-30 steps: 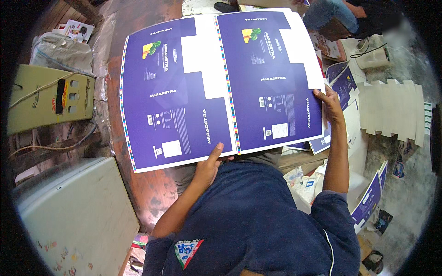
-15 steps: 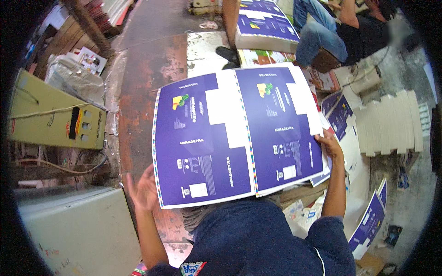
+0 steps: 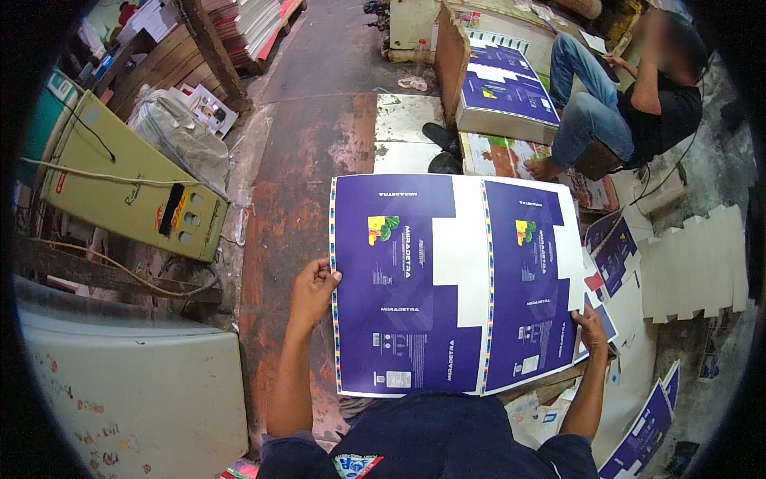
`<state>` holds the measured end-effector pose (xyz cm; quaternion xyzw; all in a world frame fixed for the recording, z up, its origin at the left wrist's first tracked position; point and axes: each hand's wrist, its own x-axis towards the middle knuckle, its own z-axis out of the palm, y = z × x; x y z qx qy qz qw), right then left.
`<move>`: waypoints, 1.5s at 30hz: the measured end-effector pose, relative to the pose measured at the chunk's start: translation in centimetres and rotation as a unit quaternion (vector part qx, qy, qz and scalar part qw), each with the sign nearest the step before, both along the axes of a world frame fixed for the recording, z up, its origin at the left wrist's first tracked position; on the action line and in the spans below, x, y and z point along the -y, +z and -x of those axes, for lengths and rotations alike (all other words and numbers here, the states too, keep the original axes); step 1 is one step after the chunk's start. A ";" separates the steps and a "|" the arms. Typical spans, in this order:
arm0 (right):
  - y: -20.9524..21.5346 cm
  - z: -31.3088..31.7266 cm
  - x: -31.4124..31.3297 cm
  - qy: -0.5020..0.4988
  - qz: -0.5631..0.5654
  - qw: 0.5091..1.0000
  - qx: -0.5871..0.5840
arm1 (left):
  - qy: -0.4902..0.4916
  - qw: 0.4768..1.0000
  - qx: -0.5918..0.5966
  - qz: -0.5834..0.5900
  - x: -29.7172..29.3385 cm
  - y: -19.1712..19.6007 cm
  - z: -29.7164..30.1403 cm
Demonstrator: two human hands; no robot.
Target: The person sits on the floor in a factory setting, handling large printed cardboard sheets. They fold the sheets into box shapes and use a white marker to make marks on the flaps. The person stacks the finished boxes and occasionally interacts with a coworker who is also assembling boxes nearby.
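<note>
A large printed sheet [image 3: 383, 295], purple and white with a thin colour strip down its left edge and another near its middle, spans the space before my body. My left hand [image 3: 317, 289] pinches its left edge, thumb on top and fingers curled beneath. At the right edge my right hand [image 3: 589, 326] grips the sheet, thumb on the printed face and the other fingers partly hidden. The sheet lies nearly flat, its near edge close to my dark shirt [image 3: 431, 439].
Ahead on the right, a person [image 3: 638, 104] sits beside a stack of similar purple sheets [image 3: 511, 120]. A pile of pale cut board [image 3: 694, 259] stands at right. On the left are a greenish metal cabinet [image 3: 132, 176] and a grey metal casing [image 3: 144, 383].
My left hand, spread beside the sheet's edge before, now holds that edge. In the picture, sheet and hands sit lower and farther right, and the view has shifted to show more ahead.
</note>
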<state>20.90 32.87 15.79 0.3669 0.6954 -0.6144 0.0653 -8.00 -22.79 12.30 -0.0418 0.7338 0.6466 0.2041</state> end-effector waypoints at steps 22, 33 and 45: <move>1.3 1.6 2.2 -0.004 -0.049 0.999 0.009 | 0.083 0.992 -0.061 0.077 3.4 -3.0 -1.8; -1.5 2.9 1.5 0.029 0.036 0.998 -0.032 | 0.111 0.992 -0.057 0.008 3.0 0.8 -5.2; 0.6 6.3 -0.1 0.101 -0.118 0.988 -0.026 | 0.175 0.979 -0.051 0.093 2.5 5.9 -8.2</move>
